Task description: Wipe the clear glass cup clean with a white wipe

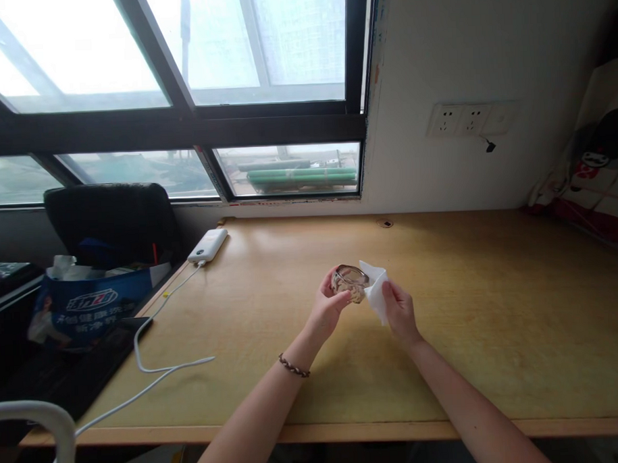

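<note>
My left hand [330, 306] is closed around a small see-through glass cup [350, 292] with a patterned, brownish side. The cup is tilted, its rim facing up and away, above the middle of the wooden table. A white tissue [376, 291] is pinched in my right hand [401, 311], just right of the cup. One edge of the tissue reaches the cup's rim; whether it touches the glass I cannot tell. Some of the right fingers are hidden behind the tissue. A braided bracelet [294, 367] circles my left wrist.
The wooden table [494, 306] spreads under both hands. A white power bank [208, 246] lies at its left edge, with a white cable [141, 359] trailing forward. Left of the table are a black chair [110, 211] and a blue bag [98, 303]. Wall sockets [460, 119] sit beyond the table.
</note>
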{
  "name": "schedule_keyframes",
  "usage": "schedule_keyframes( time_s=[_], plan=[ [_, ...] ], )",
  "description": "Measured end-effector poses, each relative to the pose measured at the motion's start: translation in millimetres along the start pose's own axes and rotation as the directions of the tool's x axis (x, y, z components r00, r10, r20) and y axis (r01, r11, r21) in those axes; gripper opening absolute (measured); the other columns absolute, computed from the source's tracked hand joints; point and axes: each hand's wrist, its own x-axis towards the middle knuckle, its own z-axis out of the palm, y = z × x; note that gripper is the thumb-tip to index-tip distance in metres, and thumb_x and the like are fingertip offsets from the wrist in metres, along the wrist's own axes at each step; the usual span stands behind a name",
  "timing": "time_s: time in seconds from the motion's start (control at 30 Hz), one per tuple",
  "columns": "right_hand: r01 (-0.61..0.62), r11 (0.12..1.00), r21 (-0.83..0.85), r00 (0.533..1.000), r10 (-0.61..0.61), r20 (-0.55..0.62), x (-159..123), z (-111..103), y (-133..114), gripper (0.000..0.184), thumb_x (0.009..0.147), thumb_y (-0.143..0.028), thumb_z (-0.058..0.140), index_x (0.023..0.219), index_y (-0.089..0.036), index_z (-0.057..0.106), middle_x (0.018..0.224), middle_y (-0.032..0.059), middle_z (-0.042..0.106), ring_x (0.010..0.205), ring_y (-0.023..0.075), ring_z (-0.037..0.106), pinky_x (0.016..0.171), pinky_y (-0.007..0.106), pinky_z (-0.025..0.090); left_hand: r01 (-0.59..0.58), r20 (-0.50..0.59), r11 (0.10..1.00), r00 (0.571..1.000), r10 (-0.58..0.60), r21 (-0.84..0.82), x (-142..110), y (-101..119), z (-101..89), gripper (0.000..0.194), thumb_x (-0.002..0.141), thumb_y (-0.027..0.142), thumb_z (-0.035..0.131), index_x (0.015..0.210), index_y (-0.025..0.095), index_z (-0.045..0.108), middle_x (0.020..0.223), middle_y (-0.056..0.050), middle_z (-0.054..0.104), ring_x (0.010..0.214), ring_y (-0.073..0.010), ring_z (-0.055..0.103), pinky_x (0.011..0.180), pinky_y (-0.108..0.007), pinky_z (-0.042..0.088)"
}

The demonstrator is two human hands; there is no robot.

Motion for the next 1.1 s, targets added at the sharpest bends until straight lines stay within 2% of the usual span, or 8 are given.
schedule_keyframes(
  time_s=[0.13,0.27,0.4,0.63,0.8,0.93,1.0,1.1],
  plan=[
    [0.317,0.923,-0.217,0.927,-0.254,0.274,-3.1,1.5,-9.3,0.034,0.085,-0.034,0.041,0.114,-0.023,0.055,0.12,0.005,0.054,0.117,0.023,0.041,0.099,0.04,0.03,-0.001,-0.007,1.0,1.0,0.001,0.02,-3.7,-3.3,1.9,0.062,0.056,0.011,0.071,0.111,0.022,0.046,0.105,-0.006,0.058,0.091,-0.017,0.057,0.079,-0.029,0.044],
    [0.369,0.879,-0.302,0.918,-0.293,0.268,-1.7,0.9,-6.1,0.037,0.088,-0.026,0.033,0.123,-0.023,0.046,0.126,0.0049,0.049,0.121,0.0202,0.038,0.101,0.041,0.029,0.04,-0.002,0.997,0.999,-0.04,-0.065,-3.8,-6.0,-1.1,0.039,0.067,0.019,0.064,0.103,0.017,0.049,0.1,-0.007,0.059,0.087,-0.0169,0.058,0.075,-0.03,0.045],
    [0.573,0.756,-0.316,0.785,-0.396,0.477,-2.7,1.9,-3.8,0.039,0.087,-0.023,0.037,0.125,-0.025,0.043,0.128,0.0029,0.047,0.124,0.0203,0.034,0.104,0.044,0.025,0.136,-0.024,0.976,0.99,-0.142,-0.168,-1.9,-7.3,-3.5,0.025,0.074,0.027,0.056,0.096,0.015,0.056,0.093,-0.006,0.063,0.076,-0.0135,0.059,0.069,-0.025,0.045],
    [0.518,0.753,-0.406,0.846,-0.383,0.371,0.3,2.0,1.3,0.038,0.088,-0.023,0.034,0.125,-0.022,0.044,0.129,0.0058,0.045,0.124,0.0204,0.033,0.102,0.044,0.029,0.308,-0.008,0.918,0.947,-0.32,-0.25,2.6,-7.2,-5.0,0.04,0.076,0.048,0.047,0.093,0.015,0.06,0.086,-0.006,0.066,0.071,-0.0154,0.06,0.064,-0.027,0.047],
    [0.641,0.694,-0.329,0.724,-0.403,0.559,-4.8,5.6,-0.8,0.038,0.086,-0.023,0.038,0.124,-0.024,0.045,0.128,0.0036,0.047,0.124,0.02,0.034,0.102,0.043,0.029,0.353,-0.059,0.921,0.929,-0.366,-0.167,-0.5,-20.8,-5.7,0.042,0.075,0.048,0.05,0.096,0.014,0.06,0.075,-0.006,0.066,0.061,-0.0159,0.059,0.057,-0.026,0.044],
    [0.482,0.802,-0.352,0.852,-0.336,0.402,-0.3,3.5,2.4,0.035,0.087,-0.029,0.035,0.117,-0.022,0.053,0.12,0.0065,0.054,0.114,0.0216,0.045,0.095,0.039,0.036,0.313,-0.087,0.95,0.946,-0.313,-0.018,-5.0,-32.4,-1.4,0.034,0.073,0.043,0.054,0.092,0.016,0.061,0.07,-0.003,0.065,0.058,-0.0145,0.058,0.056,-0.025,0.043],
    [0.307,0.878,-0.367,0.942,-0.223,0.252,3.9,0.0,5.9,0.034,0.088,-0.034,0.034,0.102,-0.019,0.061,0.096,0.0073,0.065,0.089,0.0211,0.059,0.078,0.033,0.044,0.306,-0.06,0.952,0.95,-0.305,0.013,-5.6,-31.9,0.7,0.035,0.073,0.044,0.052,0.089,0.015,0.061,0.07,-0.003,0.065,0.061,-0.0153,0.059,0.059,-0.025,0.044],
    [0.142,0.932,-0.334,0.981,-0.088,0.174,7.2,-4.2,8.8,0.036,0.085,-0.041,0.038,0.079,-0.017,0.065,0.06,0.0013,0.061,0.053,0.0145,0.053,0.053,0.024,0.039,0.295,-0.087,0.955,0.951,-0.298,-0.045,-3.7,-23.5,1.0,0.035,0.071,0.044,0.051,0.085,0.014,0.062,0.076,-0.005,0.066,0.063,-0.0162,0.059,0.059,-0.026,0.044]
  ],
)
